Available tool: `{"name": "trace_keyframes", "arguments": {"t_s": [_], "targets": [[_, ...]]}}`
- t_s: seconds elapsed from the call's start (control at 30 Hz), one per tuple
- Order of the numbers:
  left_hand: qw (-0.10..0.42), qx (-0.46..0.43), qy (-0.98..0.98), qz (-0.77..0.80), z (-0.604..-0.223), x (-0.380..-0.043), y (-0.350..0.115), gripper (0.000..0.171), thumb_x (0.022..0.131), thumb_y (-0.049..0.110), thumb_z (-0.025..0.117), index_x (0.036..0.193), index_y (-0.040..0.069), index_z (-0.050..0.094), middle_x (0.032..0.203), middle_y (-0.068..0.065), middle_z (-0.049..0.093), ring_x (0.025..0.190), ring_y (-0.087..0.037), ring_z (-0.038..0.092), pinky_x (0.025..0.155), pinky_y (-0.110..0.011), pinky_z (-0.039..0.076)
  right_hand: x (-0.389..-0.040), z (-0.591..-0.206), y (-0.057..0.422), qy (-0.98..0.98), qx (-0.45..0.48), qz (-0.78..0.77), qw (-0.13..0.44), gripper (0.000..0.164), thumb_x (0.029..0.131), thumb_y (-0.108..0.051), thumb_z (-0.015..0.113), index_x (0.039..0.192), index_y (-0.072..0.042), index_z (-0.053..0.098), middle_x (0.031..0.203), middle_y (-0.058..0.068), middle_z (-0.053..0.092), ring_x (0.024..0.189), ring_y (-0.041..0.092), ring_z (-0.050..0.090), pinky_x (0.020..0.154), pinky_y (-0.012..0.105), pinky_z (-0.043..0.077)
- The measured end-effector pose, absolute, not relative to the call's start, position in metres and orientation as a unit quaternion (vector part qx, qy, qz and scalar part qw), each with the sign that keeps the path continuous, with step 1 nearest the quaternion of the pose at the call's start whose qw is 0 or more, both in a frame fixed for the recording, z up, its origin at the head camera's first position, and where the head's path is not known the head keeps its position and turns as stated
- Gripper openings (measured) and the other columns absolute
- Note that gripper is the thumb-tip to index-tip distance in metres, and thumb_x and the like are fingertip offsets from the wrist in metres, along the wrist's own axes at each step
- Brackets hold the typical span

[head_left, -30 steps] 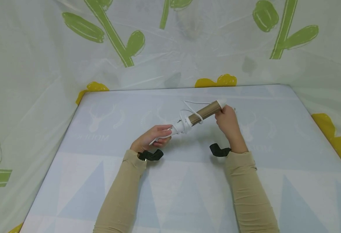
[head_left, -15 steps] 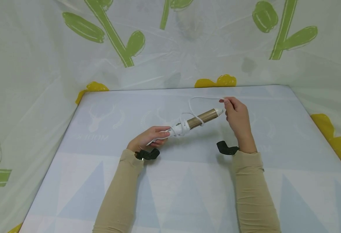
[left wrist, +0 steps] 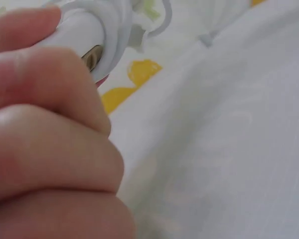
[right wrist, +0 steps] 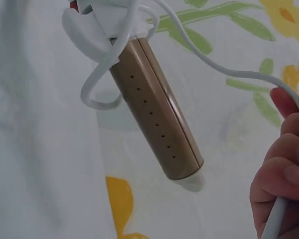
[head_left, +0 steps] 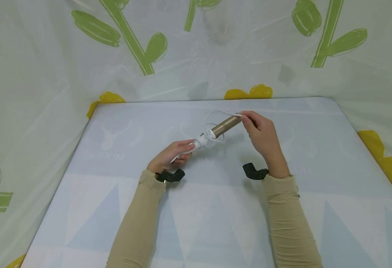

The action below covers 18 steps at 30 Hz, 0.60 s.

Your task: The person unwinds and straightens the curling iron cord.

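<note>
A curling iron with a gold-brown barrel [right wrist: 157, 109] and a white handle [head_left: 200, 141] is held above the table, tilted up toward the right. My left hand [head_left: 172, 154] grips the handle, its fingers curled round it in the left wrist view. White cord [right wrist: 209, 62] loops loosely round the base of the barrel. My right hand [head_left: 261, 134] pinches a length of this cord near the barrel's tip, which it covers in the head view. In the right wrist view the white tip [right wrist: 192, 181] shows apart from the fingers [right wrist: 284, 172], and a row of small holes runs along the barrel.
The table [head_left: 196, 223] has a pale blue-and-white cover with triangles and deer heads. Behind and at the sides hangs a white sheet [head_left: 242, 48] with green leaves and yellow flowers. Black wrist mounts [head_left: 170, 175] sit on both wrists.
My right hand moved from below the barrel's tip out to the right with the cord pinched, then back left over the tip. My left hand keeps its grip, with the iron now tilted more steeply.
</note>
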<state>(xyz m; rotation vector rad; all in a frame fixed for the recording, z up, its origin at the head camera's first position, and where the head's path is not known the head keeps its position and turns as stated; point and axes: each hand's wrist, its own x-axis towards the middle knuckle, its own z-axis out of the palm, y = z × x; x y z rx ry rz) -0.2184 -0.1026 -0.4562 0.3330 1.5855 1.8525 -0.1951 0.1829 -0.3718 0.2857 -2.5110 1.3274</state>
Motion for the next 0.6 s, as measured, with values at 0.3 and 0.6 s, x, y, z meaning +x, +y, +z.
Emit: {"name": "trace_keyframes", "arguments": {"t_s": [0.3, 0.6], "targets": [[0.307, 0.075, 0.544, 0.777, -0.457, -0.22, -0.102, 0.032, 0.09, 0.025, 0.054, 0.114, 0.006, 0.048, 0.057, 0.002, 0.033, 0.043, -0.006, 0.023, 0.039, -0.019, 0.014, -0.192, -0.369, 0.181, -0.843, 0.134, 0.508, 0.113, 0.026, 0.089, -0.037, 0.052, 0.101, -0.017, 0.063, 0.068, 0.006, 0.046, 0.057, 0.019, 0.041, 0.049, 0.028, 0.035], [0.286, 0.066, 0.5, 0.815, -0.456, -0.221, -0.103, 0.022, 0.093, 0.026, 0.049, 0.101, 0.006, 0.046, 0.055, 0.003, 0.029, 0.04, -0.005, 0.024, 0.037, -0.019, 0.014, -0.179, -0.35, 0.179, -0.828, 0.165, 0.532, 0.066, 0.019, 0.09, -0.016, 0.053, 0.096, -0.003, 0.065, 0.061, 0.005, 0.041, 0.053, 0.017, 0.036, 0.046, 0.026, 0.03]]}}
